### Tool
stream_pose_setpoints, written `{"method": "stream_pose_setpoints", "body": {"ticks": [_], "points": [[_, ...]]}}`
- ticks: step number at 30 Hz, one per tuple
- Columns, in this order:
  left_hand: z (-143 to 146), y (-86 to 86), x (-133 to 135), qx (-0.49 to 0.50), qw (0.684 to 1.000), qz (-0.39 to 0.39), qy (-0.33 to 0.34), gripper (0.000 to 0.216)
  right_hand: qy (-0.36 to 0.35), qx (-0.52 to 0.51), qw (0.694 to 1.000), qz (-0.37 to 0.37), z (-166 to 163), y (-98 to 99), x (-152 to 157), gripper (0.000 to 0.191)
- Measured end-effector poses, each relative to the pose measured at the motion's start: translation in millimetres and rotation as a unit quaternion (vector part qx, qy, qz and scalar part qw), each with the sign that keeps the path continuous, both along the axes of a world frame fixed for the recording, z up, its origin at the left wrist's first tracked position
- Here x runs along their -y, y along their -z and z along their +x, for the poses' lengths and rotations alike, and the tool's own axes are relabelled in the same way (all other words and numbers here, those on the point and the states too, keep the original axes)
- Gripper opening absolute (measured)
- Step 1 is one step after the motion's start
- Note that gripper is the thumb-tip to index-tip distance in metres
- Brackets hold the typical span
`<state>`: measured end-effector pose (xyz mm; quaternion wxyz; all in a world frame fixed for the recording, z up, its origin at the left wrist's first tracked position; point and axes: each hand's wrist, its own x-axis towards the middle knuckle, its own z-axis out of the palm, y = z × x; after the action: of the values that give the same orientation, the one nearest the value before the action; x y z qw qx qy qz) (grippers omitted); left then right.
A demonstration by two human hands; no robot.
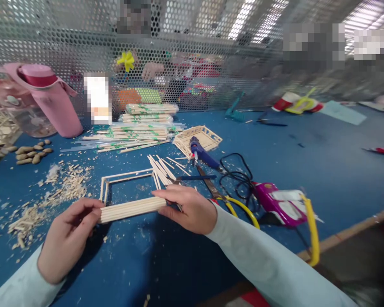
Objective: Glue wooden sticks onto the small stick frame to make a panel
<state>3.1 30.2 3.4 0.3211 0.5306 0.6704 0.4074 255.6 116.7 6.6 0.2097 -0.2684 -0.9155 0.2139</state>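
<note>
Left hand point(67, 243) and right hand point(190, 209) pinch a flat, ribbed panel of wooden sticks point(131, 209).

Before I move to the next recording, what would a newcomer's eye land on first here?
Probably the flat row of pale sticks at the lower centre, held at its ends by the left hand and right hand. Next might come the tall pink bottle, leaning at the upper left against the blue table, and the magenta-and-white object to the right of the hands.
</note>
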Motion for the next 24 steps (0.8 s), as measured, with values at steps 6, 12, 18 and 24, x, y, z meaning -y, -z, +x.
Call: {"method": "stream_pose_setpoints", "body": {"ticks": [6,12,18,24], "points": [[-4,3.8,4,-0.13,0.987,0.085,0.043,0.024,-0.007,-0.007,1.0,-0.002,-1,2.8,0,0.033],[-12,12.8,11,-0.256,0.951,0.163,0.058,0.029,0.018,-0.034,0.999,0.003,1,5.9,3,0.038],[-13,15.2,13,-0.266,0.949,0.153,0.068,0.027,0.101,-0.078,0.991,-0.029,3,5.6,5,0.036],[-10,12.4,15,-0.249,0.956,0.148,0.05,0.028,0.081,-0.074,0.994,-0.028,2,2.2,4,0.022]]}}
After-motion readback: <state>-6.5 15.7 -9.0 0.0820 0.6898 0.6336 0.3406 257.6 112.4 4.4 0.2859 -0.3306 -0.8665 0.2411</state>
